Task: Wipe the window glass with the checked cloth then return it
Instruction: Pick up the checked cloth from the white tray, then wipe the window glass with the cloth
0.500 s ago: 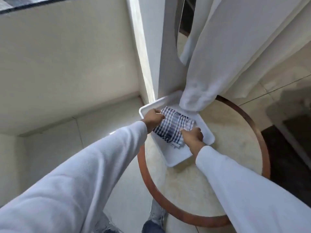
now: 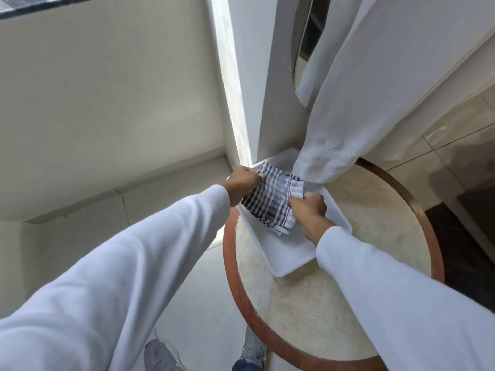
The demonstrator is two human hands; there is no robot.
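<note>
The checked cloth point(image 2: 272, 199), dark blue and white and folded, is held over the white tray point(image 2: 286, 259) on a round table. My left hand point(image 2: 245, 183) pinches its far left corner at the tray's left rim. My right hand point(image 2: 308, 210) grips its right edge. The cloth's near end hangs down into the tray. A strip of the window point(image 2: 16, 4) shows at the top left corner.
The round table point(image 2: 321, 303) has a pale stone top and a brown wooden rim. A white curtain point(image 2: 356, 103) hangs down onto the tray's far corner. A white wall corner point(image 2: 249, 89) stands behind the tray. Pale floor tiles and my shoes point(image 2: 160, 354) lie below.
Both hands have closed on the cloth and raised its far end off the tray floor. The view has shifted slightly closer.
</note>
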